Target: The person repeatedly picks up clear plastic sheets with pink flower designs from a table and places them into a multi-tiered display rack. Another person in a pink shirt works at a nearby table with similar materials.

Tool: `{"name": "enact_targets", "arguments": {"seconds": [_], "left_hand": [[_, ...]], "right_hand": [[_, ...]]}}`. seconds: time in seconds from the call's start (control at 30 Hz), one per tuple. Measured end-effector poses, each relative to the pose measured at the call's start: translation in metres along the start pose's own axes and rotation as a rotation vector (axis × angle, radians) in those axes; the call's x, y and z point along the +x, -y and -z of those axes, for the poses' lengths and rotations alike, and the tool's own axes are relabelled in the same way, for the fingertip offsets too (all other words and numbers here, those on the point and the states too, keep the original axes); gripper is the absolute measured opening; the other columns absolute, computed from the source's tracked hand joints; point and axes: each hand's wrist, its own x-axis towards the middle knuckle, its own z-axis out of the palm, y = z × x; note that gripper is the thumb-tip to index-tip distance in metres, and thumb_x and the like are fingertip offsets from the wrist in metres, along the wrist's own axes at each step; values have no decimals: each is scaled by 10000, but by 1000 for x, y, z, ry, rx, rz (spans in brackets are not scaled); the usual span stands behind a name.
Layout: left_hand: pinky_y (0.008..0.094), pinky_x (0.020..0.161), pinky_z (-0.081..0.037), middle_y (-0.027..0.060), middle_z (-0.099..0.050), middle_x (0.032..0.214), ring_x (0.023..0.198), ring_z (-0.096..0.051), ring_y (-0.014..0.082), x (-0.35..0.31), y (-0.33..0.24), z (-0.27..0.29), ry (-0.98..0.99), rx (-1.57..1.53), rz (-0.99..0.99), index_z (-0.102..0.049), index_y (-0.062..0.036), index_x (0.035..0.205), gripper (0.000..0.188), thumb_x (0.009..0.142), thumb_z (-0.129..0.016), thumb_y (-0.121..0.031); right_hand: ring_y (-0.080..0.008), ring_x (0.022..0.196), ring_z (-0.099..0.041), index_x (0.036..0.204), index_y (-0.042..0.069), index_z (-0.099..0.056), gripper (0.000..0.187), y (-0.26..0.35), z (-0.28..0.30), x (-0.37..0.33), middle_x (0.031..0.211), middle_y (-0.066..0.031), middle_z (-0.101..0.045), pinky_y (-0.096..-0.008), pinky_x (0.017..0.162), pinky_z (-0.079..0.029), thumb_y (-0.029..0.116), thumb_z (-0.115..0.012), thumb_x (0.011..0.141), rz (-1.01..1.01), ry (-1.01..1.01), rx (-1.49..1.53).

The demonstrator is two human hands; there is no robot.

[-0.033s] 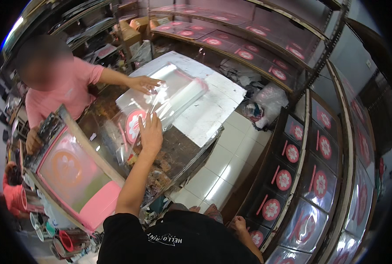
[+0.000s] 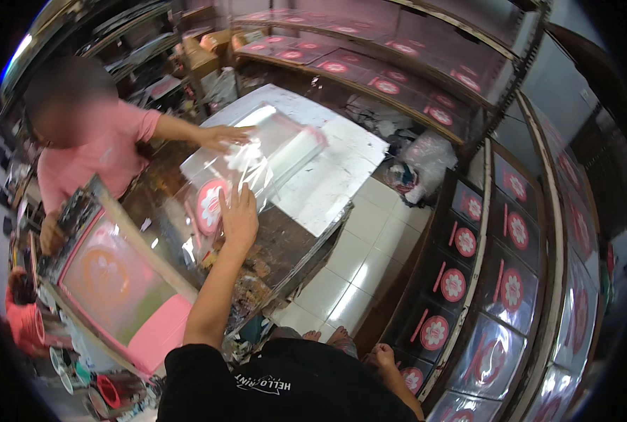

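Observation:
A clear plastic bag (image 2: 218, 169) with a pink round flower print (image 2: 210, 204) lies across the near part of the worktable. On it, beside the print, rests my left hand (image 2: 239, 219), with its fingers stretched out and apart. A co-worker's hand (image 2: 223, 137) presses on the far part of the plastic. More clear bags (image 2: 296, 149) lie in a stack on a white board (image 2: 348, 151). My right hand (image 2: 381, 357) hangs low by the drying rack with its fingers curled in; whatever may be inside it is hidden.
A screen-printing frame (image 2: 130, 246) with pink ink is tilted up at the left, a co-worker's other hand on its far end. Racks (image 2: 489, 211) of printed bags line the right side and the back. Paint tubs (image 2: 113, 394) stand lower left, and a plastic bundle (image 2: 426, 165) lies beyond the table.
The whole view has shifted very slightly. Both of my hands and the co-worker's hands stay in nearly the same places.

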Motion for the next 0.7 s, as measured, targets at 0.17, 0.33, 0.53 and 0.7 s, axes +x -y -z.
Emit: {"name": "enact_targets", "arguments": {"seconds": [0.17, 0.33, 0.53, 0.7], "left_hand": [[644, 1183, -155, 172, -476, 1479, 1420, -365, 367, -11, -61, 12, -172, -83, -231, -585, 34, 1288, 443, 883, -527, -134], [651, 1180, -133, 202, -463, 1479, 1410, -367, 408, -40, -125, 64, -52, -204, -377, -545, 52, 1328, 470, 900, -506, -138], [655, 1179, -88, 198, -430, 1505, 1436, -333, 390, -78, -185, 96, 21, -343, -552, -503, 54, 1368, 483, 930, -469, -146], [649, 1184, -81, 204, -425, 1506, 1447, -311, 390, -94, -204, 106, 37, -386, -616, -493, 63, 1378, 496, 931, -490, -154]], "right_hand": [[-157, 825, -639, 1203, 72, -573, 246, 123, -72, -21, 895, -46, -609, -295, 702, -537, 191, -620, 992, 183, 90, 69], [-270, 1385, -437, 1480, 128, -380, 569, 347, -160, -99, 1553, -99, -347, -464, 1071, -416, 374, -586, 1010, 360, 680, 265], [-193, 1033, -590, 1323, 81, -546, 426, 426, -189, -87, 1238, -83, -569, -371, 795, -536, 338, -605, 988, 509, 655, -51], [-215, 951, -683, 1242, 8, -571, 332, 434, -172, -55, 1054, -100, -633, -365, 754, -588, 198, -542, 972, 479, 570, -316]]}}
